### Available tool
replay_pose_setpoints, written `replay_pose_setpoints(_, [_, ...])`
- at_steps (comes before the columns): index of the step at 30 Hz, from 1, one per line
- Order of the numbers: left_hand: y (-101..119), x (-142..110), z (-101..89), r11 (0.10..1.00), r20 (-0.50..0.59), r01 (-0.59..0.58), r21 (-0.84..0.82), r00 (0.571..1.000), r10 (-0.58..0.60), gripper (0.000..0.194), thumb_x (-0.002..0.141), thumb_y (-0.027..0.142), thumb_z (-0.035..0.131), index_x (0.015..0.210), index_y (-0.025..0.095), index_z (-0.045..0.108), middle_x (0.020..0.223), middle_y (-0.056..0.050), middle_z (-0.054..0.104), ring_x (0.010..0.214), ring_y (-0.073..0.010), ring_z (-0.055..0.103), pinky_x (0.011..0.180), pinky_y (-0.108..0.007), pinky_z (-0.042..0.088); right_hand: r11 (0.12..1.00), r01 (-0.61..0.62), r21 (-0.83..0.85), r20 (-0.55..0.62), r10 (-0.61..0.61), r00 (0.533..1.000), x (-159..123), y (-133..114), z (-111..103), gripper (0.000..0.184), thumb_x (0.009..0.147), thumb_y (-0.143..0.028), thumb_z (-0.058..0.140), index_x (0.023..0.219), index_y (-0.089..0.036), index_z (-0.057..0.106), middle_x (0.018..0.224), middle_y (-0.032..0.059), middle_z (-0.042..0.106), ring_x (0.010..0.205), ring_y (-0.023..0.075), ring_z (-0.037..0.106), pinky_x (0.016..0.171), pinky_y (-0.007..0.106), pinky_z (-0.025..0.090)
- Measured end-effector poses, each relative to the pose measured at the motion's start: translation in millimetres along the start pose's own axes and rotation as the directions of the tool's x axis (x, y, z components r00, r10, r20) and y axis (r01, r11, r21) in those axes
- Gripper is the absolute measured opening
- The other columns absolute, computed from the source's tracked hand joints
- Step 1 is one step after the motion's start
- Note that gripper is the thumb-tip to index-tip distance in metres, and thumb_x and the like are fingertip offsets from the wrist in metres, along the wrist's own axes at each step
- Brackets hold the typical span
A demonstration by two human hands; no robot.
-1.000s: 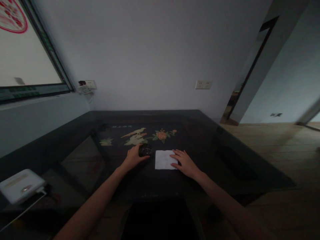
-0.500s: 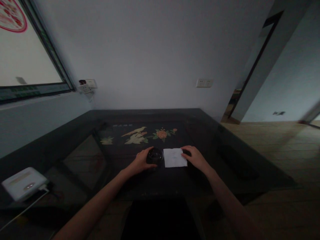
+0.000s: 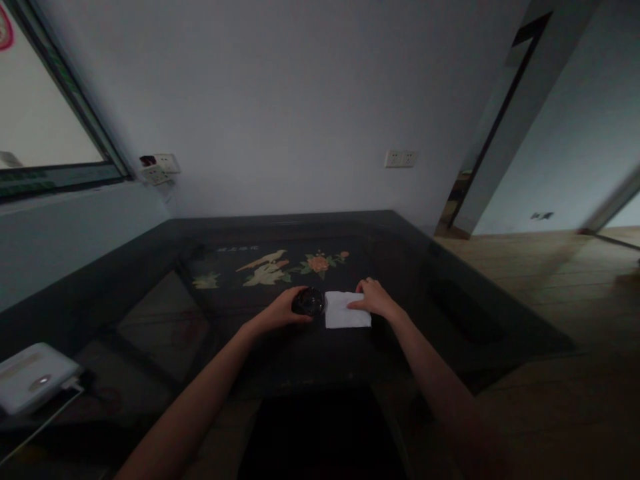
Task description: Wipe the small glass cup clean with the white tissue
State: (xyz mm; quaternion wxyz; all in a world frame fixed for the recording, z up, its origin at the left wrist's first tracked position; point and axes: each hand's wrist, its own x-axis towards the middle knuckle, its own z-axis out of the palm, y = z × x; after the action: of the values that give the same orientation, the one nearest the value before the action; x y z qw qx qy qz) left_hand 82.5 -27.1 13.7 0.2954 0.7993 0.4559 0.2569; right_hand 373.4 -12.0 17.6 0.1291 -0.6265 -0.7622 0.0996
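My left hand [image 3: 283,311] is wrapped round a small dark round object [image 3: 309,301], perhaps a glass or cup, standing on the dark glass table [image 3: 450,313]. Right beside it lies a white folded paper napkin [image 3: 345,311]. My right hand [image 3: 373,299] rests on the napkin's far right corner with its fingers curled and pressed onto the paper. Both forearms reach in from the bottom of the view.
Under the glass shows a painted panel with a bird and flowers [image 3: 280,265]. A white box with a cable [image 3: 33,387] lies at the table's left end. Wall sockets [image 3: 159,168] hang by a window at left. A wooden floor and doorway [image 3: 500,133] lie to the right.
My right hand has drawn back from lying flat over the napkin to pressing its far right corner. The left hand stays on the dark object. The camera has shifted slightly.
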Motion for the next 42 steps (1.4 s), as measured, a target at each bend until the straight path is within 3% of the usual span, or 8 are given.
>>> replay_pose_setpoints(9, [-8, -7, -1.2, 0.995, -0.042, 0.004, 0.097, 0.999, 0.000, 0.087, 0.057, 0.043, 0.078, 0.134, 0.017, 0.044, 0.135, -0.017, 0.049, 0.124, -0.0326, 0.045, 0.106, -0.048, 0.033, 0.884, 0.001, 0.467, 0.027, -0.016, 1.000, 5, 0, -3, 0.019, 0.065, -0.028, 0.071, 0.076, -0.016, 0.061, 0.072, 0.0009, 0.061, 0.068, 0.0146, 0.056, 0.057, 0.023, 0.037])
replay_pose_setpoints(15, [1, -5, 0.4, 0.987, -0.031, 0.011, 0.158, 0.999, -0.006, 0.086, 0.057, 0.042, 0.078, 0.132, 0.016, 0.046, 0.133, -0.016, 0.050, 0.123, -0.0328, 0.045, 0.104, -0.047, 0.033, 0.616, 0.030, 0.787, -0.142, 0.134, 0.981, 7, -9, 5, 0.033, 0.063, -0.039, 0.071, 0.085, -0.017, 0.060, 0.074, 0.0016, 0.066, 0.066, 0.0160, 0.060, 0.055, 0.024, 0.044])
replay_pose_setpoints(20, [6, -3, 7.2, 0.991, -0.084, 0.011, 0.136, 0.996, 0.001, 0.089, 0.051, 0.045, 0.081, 0.129, 0.017, 0.049, 0.129, -0.016, 0.054, 0.121, -0.0354, 0.046, 0.102, -0.050, 0.034, 0.252, -0.035, 0.967, 0.005, 0.121, 0.993, 2, -22, 12, 0.046, 0.059, -0.034, 0.077, 0.098, -0.016, 0.061, 0.094, 0.0080, 0.071, 0.078, 0.0201, 0.068, 0.071, 0.032, 0.054])
replay_pose_setpoints(22, [6, -2, 9.7, 0.995, -0.119, 0.023, 0.093, 0.993, -0.012, 0.087, 0.049, 0.046, 0.082, 0.126, 0.016, 0.053, 0.126, -0.016, 0.056, 0.118, -0.0364, 0.048, 0.102, -0.050, 0.035, 0.190, -0.095, 0.977, 0.090, 0.034, 0.995, -2, -25, 12, 0.044, 0.058, -0.033, 0.079, 0.096, -0.015, 0.064, 0.093, 0.0091, 0.073, 0.078, 0.0212, 0.069, 0.075, 0.034, 0.055])
replay_pose_setpoints(26, [6, -1, 11.2, 1.000, -0.147, 0.030, 0.006, 0.989, -0.029, 0.083, 0.048, 0.046, 0.082, 0.122, 0.019, 0.056, 0.122, -0.015, 0.059, 0.116, -0.0365, 0.051, 0.101, -0.050, 0.035, 0.243, -0.167, 0.955, 0.183, -0.043, 0.982, -7, -25, 10, 0.041, 0.054, -0.031, 0.081, 0.088, -0.012, 0.068, 0.088, 0.0090, 0.074, 0.078, 0.0235, 0.070, 0.080, 0.039, 0.054])
replay_pose_setpoints(32, [4, -3, 9.9, 0.994, -0.128, 0.027, -0.108, 0.991, -0.041, 0.084, 0.051, 0.040, 0.082, 0.126, 0.017, 0.050, 0.125, -0.015, 0.058, 0.116, -0.0318, 0.053, 0.103, -0.048, 0.037, 0.253, -0.147, 0.956, 0.155, -0.013, 0.988, -4, -22, 15, 0.037, 0.062, -0.038, 0.076, 0.088, -0.013, 0.069, 0.087, 0.0089, 0.074, 0.082, 0.0253, 0.070, 0.084, 0.043, 0.052])
replay_pose_setpoints(37, [8, 1, 13.0, 0.897, -0.183, -0.054, -0.438, 0.983, -0.031, 0.085, 0.052, 0.026, 0.083, 0.126, 0.017, 0.042, 0.130, -0.017, 0.051, 0.119, -0.0286, 0.052, 0.104, -0.047, 0.038, 0.365, 0.047, 0.930, -0.096, 0.118, 0.988, -4, -33, 16, 0.049, 0.073, -0.054, 0.062, 0.097, -0.011, 0.068, 0.096, 0.0113, 0.073, 0.090, 0.0285, 0.068, 0.085, 0.045, 0.051])
replay_pose_setpoints(42, [30, 8, 18.5, 0.665, -0.237, -0.142, -0.733, 0.970, -0.053, 0.091, 0.054, 0.020, 0.082, 0.130, 0.025, 0.032, 0.132, -0.012, 0.049, 0.114, -0.0275, 0.057, 0.099, -0.048, 0.044, 0.526, 0.270, 0.806, -0.340, 0.038, 0.940, -10, -57, 6, 0.051, 0.081, -0.057, 0.052, 0.104, -0.014, 0.067, 0.110, 0.0118, 0.069, 0.107, 0.0292, 0.062, 0.097, 0.042, 0.044])
